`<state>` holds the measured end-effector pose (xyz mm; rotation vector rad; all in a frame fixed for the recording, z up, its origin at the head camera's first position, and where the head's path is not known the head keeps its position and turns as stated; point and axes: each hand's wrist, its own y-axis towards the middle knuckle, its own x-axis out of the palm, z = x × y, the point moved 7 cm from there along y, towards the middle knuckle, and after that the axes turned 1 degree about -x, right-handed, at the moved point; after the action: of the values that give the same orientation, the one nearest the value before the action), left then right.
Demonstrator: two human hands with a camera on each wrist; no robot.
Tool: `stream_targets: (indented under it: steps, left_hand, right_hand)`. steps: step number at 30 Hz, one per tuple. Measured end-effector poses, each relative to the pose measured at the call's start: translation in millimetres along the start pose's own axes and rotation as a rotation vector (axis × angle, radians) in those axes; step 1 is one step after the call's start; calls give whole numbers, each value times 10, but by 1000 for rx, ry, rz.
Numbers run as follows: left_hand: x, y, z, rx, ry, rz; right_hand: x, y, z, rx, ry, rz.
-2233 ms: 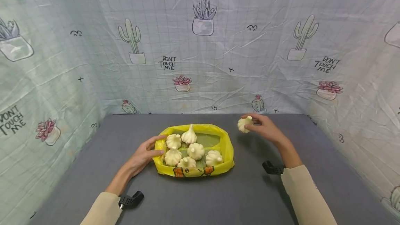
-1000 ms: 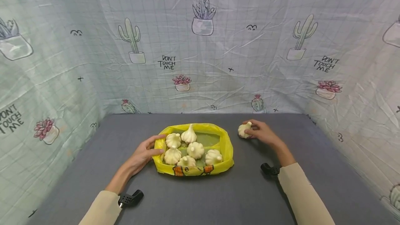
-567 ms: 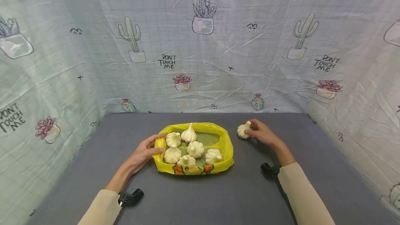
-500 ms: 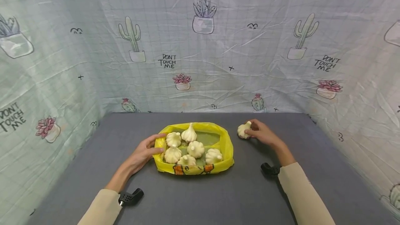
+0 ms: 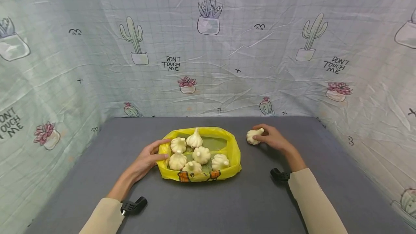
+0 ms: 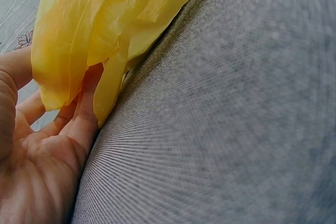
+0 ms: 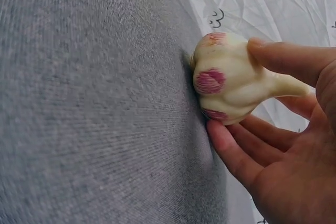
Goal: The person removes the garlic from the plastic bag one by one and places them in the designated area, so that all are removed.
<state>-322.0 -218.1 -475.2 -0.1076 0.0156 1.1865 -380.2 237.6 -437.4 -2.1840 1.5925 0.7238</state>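
A yellow plastic bag (image 5: 231, 170), its rim rolled open into a low basket shape, stands mid-table with several garlic bulbs (image 5: 201, 155) inside. My left hand (image 5: 144, 161) grips its left side, thumb and forefinger at the rim; in the left wrist view the yellow plastic (image 6: 79, 35) lies between thumb and fingers. Right of the bag, my right hand (image 5: 273, 138) holds a single garlic bulb (image 5: 254, 136) low at the tabletop. The right wrist view shows that bulb (image 7: 233, 87) with purple-red patches, its stem pointing toward the palm, thumb on one side and fingers on the other.
The grey tabletop (image 5: 208, 208) runs back to a hanging cloth (image 5: 208, 57) printed with cacti and lettering, which encloses the back and both sides. Black wrist cameras (image 5: 134, 206) jut out from both sleeves.
My right hand has lowered its garlic bulb from above the table to the surface, and the bulb's stem now tips further right. The left hand stays at the bag. The head view shifts slightly.
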Motion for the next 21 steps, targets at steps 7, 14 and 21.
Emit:
stream_targets:
  steps: [7,14,21]
  left_hand:
    - [-14,7,-9,-4,9,4]
    - [-28,6,-31,-4,2,6]
    - [-32,17,-24,-5,11,9]
  right_hand:
    - [4,3,-8,-2,28,0]
    - [-1,9,12,-9,54,-8]
    - [-12,-5,16,5,81,4]
